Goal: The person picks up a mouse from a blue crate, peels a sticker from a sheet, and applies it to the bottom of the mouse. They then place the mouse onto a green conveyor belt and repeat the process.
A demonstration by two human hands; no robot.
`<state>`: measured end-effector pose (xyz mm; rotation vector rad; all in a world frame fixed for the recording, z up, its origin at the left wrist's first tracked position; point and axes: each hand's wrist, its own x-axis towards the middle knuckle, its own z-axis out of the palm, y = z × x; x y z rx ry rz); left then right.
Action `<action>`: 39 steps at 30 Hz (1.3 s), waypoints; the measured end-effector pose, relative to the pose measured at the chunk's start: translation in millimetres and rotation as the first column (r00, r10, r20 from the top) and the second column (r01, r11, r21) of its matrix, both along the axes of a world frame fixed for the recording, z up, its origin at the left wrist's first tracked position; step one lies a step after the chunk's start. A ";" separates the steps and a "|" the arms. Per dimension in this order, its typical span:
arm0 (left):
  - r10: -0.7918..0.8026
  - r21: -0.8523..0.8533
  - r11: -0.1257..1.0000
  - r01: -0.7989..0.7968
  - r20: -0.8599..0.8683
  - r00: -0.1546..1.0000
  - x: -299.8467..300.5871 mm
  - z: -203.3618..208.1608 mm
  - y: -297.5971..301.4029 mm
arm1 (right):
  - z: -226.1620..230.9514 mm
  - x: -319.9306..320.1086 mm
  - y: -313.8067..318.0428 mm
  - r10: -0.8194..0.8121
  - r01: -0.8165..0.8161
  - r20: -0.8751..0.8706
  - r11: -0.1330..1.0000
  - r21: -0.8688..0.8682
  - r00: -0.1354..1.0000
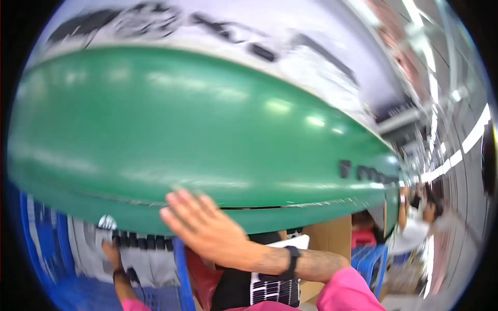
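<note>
My right hand (207, 228) is open, its fingers stretched out together and lying flat over the front edge of a green-topped table (181, 135). It holds nothing, and a dark band circles its wrist. Lower left, my left hand (110, 251) reaches over a blue plastic crate (46, 249), close to the table's underside. Just above its fingers is a small whitish piece (107, 223); blur hides whether the fingers grip it. Beside this hand, several small black parts (142, 241) stand in a row on white material in the crate.
Several dark pieces (368, 173) lie toward the table's right end. Beyond the far edge, black items (150, 20) and clear bags (321, 67) rest on a white surface. A cardboard box (324, 236) and another blue crate (371, 264) stand below right. A co-worker (415, 228) is at the far right.
</note>
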<state>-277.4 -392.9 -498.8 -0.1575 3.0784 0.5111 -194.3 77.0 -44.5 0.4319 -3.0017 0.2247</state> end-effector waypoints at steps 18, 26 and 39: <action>-0.248 0.361 0.888 0.285 -0.148 0.957 145.6 427.3 213.0 | -22.2 194.3 293.0 -0.933 0.910 -0.271 0.309 -0.275 0.235; -0.510 0.802 0.322 0.502 -0.300 0.806 210.0 493.2 372.3 | -24.1 186.2 243.3 -0.864 0.413 -0.140 0.366 -0.834 0.483; -0.572 0.970 -0.089 -0.227 0.136 0.809 269.9 446.1 399.5 | 163.7 314.9 72.1 -0.226 0.268 0.534 -0.670 -0.692 0.814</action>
